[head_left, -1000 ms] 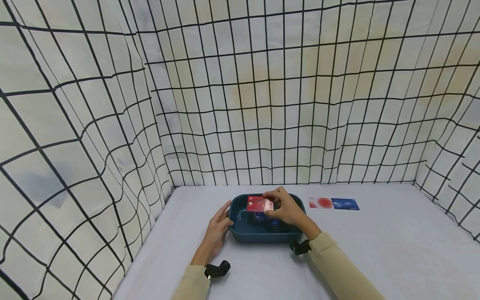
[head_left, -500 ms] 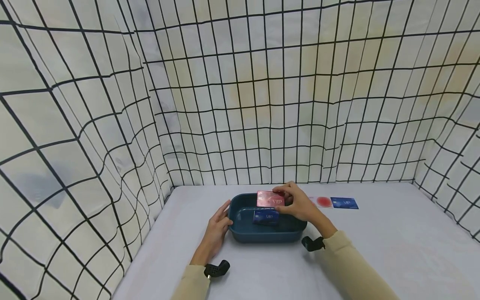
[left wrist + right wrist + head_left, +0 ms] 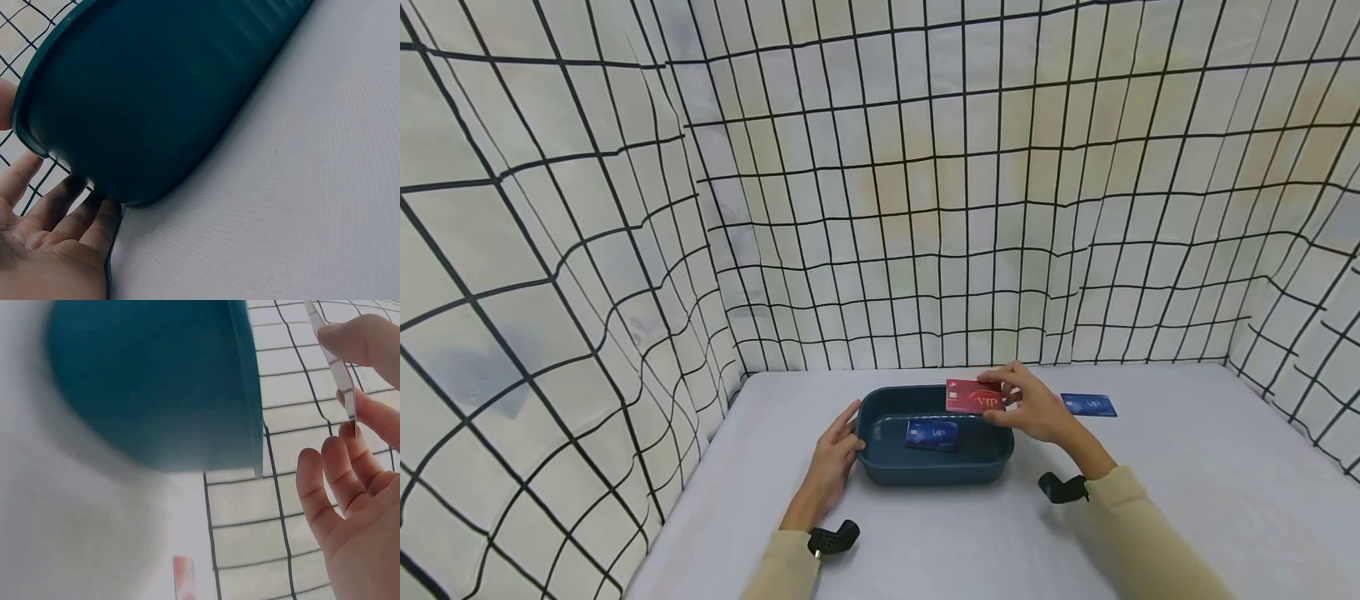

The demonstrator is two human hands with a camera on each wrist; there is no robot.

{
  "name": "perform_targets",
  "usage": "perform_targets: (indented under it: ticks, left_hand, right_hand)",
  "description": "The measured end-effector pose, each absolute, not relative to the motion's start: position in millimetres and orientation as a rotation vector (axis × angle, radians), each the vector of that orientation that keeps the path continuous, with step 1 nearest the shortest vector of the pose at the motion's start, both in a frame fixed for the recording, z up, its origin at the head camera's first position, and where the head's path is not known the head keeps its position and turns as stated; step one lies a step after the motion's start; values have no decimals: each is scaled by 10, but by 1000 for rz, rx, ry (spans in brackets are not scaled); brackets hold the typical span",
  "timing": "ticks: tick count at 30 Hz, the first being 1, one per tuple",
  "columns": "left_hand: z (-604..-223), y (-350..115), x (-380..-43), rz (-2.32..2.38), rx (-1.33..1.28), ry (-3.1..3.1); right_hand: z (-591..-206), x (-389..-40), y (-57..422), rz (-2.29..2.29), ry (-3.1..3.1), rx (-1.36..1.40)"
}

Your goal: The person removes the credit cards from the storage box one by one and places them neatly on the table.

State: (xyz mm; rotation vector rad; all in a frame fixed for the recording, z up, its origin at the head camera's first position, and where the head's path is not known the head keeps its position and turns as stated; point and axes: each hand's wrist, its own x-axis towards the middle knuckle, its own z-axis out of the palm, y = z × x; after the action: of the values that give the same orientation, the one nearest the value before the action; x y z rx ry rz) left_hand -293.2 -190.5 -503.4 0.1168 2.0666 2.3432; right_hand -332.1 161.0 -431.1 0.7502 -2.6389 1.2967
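Note:
A red card (image 3: 973,397) marked VIP is pinched between the thumb and fingers of my right hand (image 3: 1033,408), held up over the far right of the dark teal bin (image 3: 934,476). The right wrist view shows that card (image 3: 337,372) edge-on, thumb on one face, fingertips on the other. My left hand (image 3: 833,457) rests against the bin's left end, its fingers fairly straight. In the left wrist view those fingers (image 3: 65,215) touch the outer wall of the bin (image 3: 144,112). A blue VIP card (image 3: 932,434) lies inside the bin, towards the middle.
Another blue VIP card (image 3: 1088,405) lies on the white table (image 3: 1195,483) right of the bin. A red-and-white card (image 3: 184,575) beside it is mostly hidden behind my right hand in the head view. A black grid netting (image 3: 940,250) rises behind and at both sides.
My right hand has drawn the red card rightwards across the bin, uncovering the blue card inside and covering the red-and-white card on the table. The left hand has stayed at the bin's end.

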Motion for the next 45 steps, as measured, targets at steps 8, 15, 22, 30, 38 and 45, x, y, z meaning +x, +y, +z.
perform_targets:
  ticks: [8, 15, 22, 30, 38, 45]
  left_hand:
    - [-5048, -1912, -2927, 2342, 124, 2067]
    - [-5044, -1912, -2920, 2347, 132, 2061]
    - [-5052, -1909, -2918, 2352, 124, 2060]
    - [-5056, -1907, -2926, 2356, 121, 2052]
    - [-5031, -1916, -2931, 2345, 122, 2058]
    - [-5037, -1916, -2935, 2343, 120, 2056]
  right_hand:
    - [-4336, -3288, 1875, 1266, -2640, 716]
    - [-4356, -3267, 2078, 1279, -2643, 684]
    - [-4348, -3262, 2252, 1246, -2622, 697]
    - [-4357, -3257, 2443, 1213, -2651, 675]
    - [-4392, -3288, 2594, 1207, -2676, 621]
    - [-4417, -3285, 2682, 1210, -2719, 574]
